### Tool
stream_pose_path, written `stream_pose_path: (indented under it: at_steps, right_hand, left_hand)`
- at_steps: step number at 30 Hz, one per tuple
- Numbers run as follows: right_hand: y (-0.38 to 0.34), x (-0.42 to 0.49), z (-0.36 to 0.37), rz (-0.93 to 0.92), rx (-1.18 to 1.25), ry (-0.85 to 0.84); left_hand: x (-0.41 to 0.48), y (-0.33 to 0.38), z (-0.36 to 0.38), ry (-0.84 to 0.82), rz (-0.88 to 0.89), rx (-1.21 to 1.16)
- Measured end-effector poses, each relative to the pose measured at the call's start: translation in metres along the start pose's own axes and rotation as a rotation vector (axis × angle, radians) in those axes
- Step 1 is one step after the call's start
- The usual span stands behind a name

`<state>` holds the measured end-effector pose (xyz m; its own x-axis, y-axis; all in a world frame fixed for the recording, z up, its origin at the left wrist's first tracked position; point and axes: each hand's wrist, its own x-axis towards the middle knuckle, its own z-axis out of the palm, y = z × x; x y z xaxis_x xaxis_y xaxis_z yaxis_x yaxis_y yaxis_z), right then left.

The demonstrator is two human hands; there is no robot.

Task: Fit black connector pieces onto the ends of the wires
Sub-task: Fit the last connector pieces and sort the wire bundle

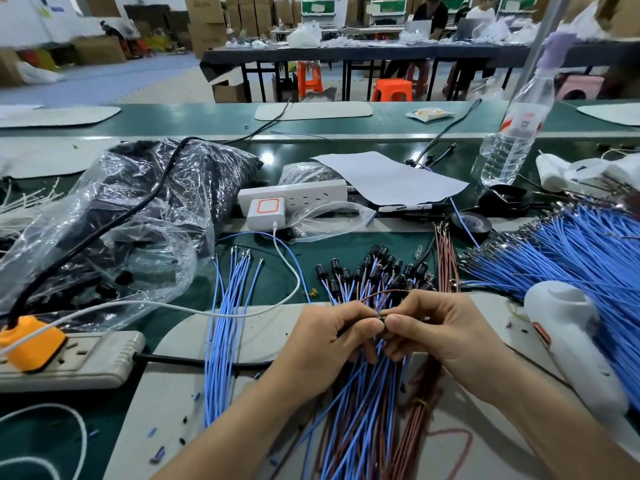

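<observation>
1. Contact: my left grip (pixel 332 341) and my right grip (pixel 440 327) meet thumb tip to thumb tip over the near middle of the worktop (pixel 332 245).
2. Both are curled and clamped from either side on a small black connector piece (pixel 381 318), which is mostly hidden by my thumbs.
3. A brown wire (pixel 388 292) arches out of that pinch on the far side; I cannot tell which grip holds it.
4. Under my wrists lies a mixed bundle (pixel 356 410) of blue and brown wires.
5. Just beyond my fingers lies a cluster of fitted wires (pixel 381 268), each with a black piece on its end.
6. Bare blue wires (pixel 225 323) lie to the left, a brown bunch (pixel 446 258) to the right, and a big blue heap (pixel 571 258) further right.
7. A clear plastic bag (pixel 138 202) with dark contents sits far left.
</observation>
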<state>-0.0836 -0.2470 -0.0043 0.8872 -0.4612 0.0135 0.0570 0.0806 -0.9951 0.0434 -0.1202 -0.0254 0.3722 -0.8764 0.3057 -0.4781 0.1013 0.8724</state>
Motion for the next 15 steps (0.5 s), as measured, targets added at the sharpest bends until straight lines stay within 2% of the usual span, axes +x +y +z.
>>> stream_pose_path:
  at_steps: [9, 12, 15]
  right_hand:
    - [-0.005, 0.002, 0.012, -0.016, -0.127, 0.095]
    - [-0.018, -0.002, 0.016, -0.089, -0.249, 0.098]
    - [-0.054, -0.007, 0.014, -0.238, -0.28, 0.196]
  left_hand:
    - [0.001, 0.003, 0.001, 0.073, -0.04, 0.054]
    - [0.005, 0.007, 0.001, 0.102, -0.026, 0.079]
    - [0.018, 0.033, -0.01, 0.158, 0.065, 0.137]
